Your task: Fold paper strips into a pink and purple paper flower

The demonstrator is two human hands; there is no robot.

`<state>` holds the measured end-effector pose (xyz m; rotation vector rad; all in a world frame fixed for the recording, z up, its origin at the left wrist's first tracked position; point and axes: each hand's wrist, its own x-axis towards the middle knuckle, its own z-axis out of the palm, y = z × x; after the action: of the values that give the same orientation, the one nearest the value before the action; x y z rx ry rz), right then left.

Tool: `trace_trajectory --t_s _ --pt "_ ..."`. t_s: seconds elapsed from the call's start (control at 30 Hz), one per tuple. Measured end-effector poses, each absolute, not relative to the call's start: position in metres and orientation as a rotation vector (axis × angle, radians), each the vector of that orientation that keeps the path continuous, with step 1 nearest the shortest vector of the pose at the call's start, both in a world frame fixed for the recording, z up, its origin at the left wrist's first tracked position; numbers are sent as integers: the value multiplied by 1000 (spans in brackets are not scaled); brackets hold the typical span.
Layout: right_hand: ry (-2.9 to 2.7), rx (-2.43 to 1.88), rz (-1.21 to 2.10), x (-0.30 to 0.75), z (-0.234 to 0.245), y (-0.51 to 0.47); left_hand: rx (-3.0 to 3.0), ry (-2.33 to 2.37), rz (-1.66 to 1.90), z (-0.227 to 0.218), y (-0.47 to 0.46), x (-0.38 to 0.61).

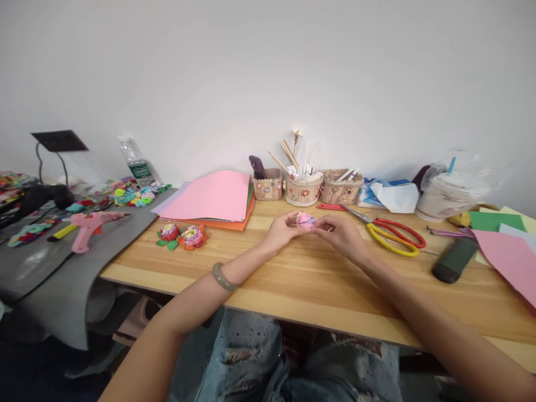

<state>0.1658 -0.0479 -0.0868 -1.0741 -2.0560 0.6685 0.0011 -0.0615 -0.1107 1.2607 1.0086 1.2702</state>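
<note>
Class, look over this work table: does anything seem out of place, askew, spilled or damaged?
Nothing looks spilled. The grey mat at the left stands out: its front corner droops over the edge instead of lying flat. At the right, the loose paper sheets fan out unevenly, looking messier than the paper stack near the wall.

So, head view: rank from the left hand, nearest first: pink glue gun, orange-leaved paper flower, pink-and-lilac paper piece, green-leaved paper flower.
From the left hand:
1. Pink-and-lilac paper piece: at its fingertips.
2. Orange-leaved paper flower: to the left, on the wooden table.
3. Green-leaved paper flower: just left of that.
4. Pink glue gun: far left, on the gray mat.
</note>
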Motion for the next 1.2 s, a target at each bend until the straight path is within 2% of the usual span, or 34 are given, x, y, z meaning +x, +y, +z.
trace_trajectory --t_s 0.17,0.37,1.2 --pt "-2047 -1077 943 171 -87 -41 1265 996 1271 -112 -60 0" --pt "-1979 -1095 1094 172 -87 -42 1256 980 1265 -111 -59 -1" --pt "-1929 -1096 1019 170 -91 -40 1263 970 1260 -111 -60 0"
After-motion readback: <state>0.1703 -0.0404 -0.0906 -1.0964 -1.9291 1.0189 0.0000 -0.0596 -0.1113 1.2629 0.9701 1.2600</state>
